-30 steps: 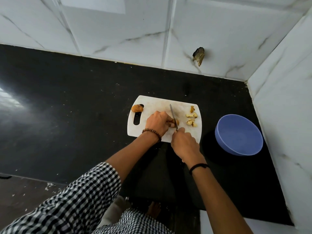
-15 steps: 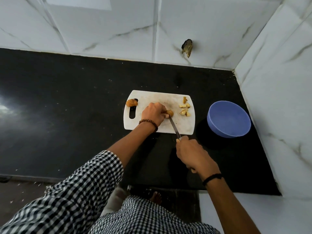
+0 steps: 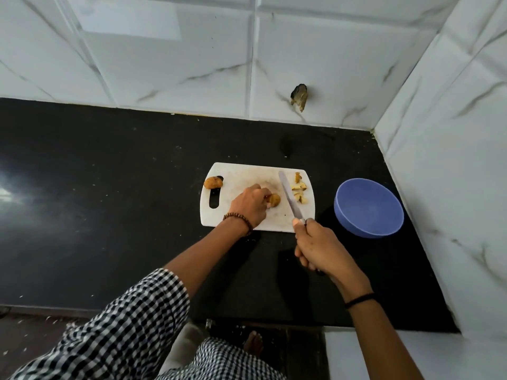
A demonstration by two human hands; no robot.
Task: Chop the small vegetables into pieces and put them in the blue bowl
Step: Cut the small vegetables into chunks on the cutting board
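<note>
White plastic cutting board [image 3: 247,176] on a black stone counter [image 3: 109,201], one board, one knife, one bowl. Two small brown vegetables are on the board: one whole vegetable [image 3: 213,182] sits at the far left corner, partly over the handle slot, and the second vegetable [image 3: 274,200] is pinched under the curled fingertips of the left hand [image 3: 251,205] near the middle. The right hand [image 3: 321,246] is wrapped tight round the handle of the knife [image 3: 289,197], off the board's near edge. The blade slants across the board between the held vegetable and the cut pieces [image 3: 299,189]; whether it touches the board, I cannot tell. Those pale pieces are a small cluster at the right end, five or six, too close together to count surely. The blue bowl [image 3: 369,208] stands on the counter just right of the board, not touching it. One beaded bracelet [image 3: 238,216] on the left wrist, one black band [image 3: 359,299] on the right. Marbled white wall tiles [image 3: 192,64] behind, with one broken hole [image 3: 299,97].
</note>
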